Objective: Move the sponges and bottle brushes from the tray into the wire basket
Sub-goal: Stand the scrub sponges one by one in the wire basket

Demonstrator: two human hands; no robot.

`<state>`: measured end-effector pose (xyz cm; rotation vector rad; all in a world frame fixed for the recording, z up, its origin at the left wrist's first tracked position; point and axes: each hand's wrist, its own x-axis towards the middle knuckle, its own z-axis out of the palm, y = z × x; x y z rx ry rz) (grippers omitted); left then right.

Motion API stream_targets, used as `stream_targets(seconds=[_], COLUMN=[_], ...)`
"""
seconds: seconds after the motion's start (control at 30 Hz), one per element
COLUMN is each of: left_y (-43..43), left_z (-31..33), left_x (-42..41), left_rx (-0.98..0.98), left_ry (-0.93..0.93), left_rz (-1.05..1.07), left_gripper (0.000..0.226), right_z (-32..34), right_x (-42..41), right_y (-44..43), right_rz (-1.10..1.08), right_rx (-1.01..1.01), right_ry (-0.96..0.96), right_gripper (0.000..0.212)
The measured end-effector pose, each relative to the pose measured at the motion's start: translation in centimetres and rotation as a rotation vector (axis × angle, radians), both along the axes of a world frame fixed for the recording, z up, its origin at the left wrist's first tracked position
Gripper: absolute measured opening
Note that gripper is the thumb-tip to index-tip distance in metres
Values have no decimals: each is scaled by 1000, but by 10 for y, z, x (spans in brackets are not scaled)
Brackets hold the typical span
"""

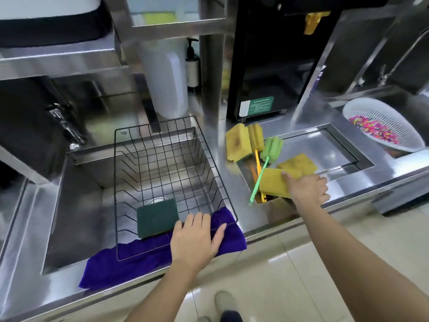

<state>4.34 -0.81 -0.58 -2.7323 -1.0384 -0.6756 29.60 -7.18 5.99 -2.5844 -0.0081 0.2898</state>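
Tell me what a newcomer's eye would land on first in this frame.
Probably the bright purple cloth draped over the sink's front edge, under the black wire basket, where the left hand rests beside a dark green sponge. Next, to the right, the yellow sponges and brushes in the recessed tray, where the right hand grips a yellow sponge.

Two bare forearms with no sleeves in view, bare hands without rings, pale grey shoe (224, 301) below

Wire basket (216, 163) top open, unobstructed
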Motion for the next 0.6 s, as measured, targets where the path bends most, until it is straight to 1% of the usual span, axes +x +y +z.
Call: stream_targets(seconds=[0.07, 0.13, 0.2, 0.27, 0.33, 0.43, 0.5, 0.6], left_y=[0, 0, -1, -1, 0, 0, 1, 4], left_z=[1, 2, 2, 2, 2, 4, 5, 5], left_x=[1, 0, -1, -3, -4, -5, -7, -15], left_rx=[0, -5, -12, -15, -23, -28, -26, -25], left_ry=[4, 6, 7, 10, 15, 6, -3, 1], left_rz=[-3, -4, -3, 0, -3, -1, 12, 56], left_gripper=[48, 48, 48, 49, 49, 49, 48, 49], right_z=[-2, -2, 2, 12, 23, 39, 46, 51], right_x=[0, -2, -4, -8, -9, -15, -23, -36], right_y=[-5, -5, -3, -1, 1, 11, 21, 40], right_rz=[-19, -12, -10, -4, 47, 190, 262, 330], right_rx=[-8, 39, 94, 220, 395, 528, 666, 861], right_ry=[133, 196, 172, 120, 84, 18, 103, 347], right_gripper=[83, 78, 77, 76, 69, 54, 46, 40])
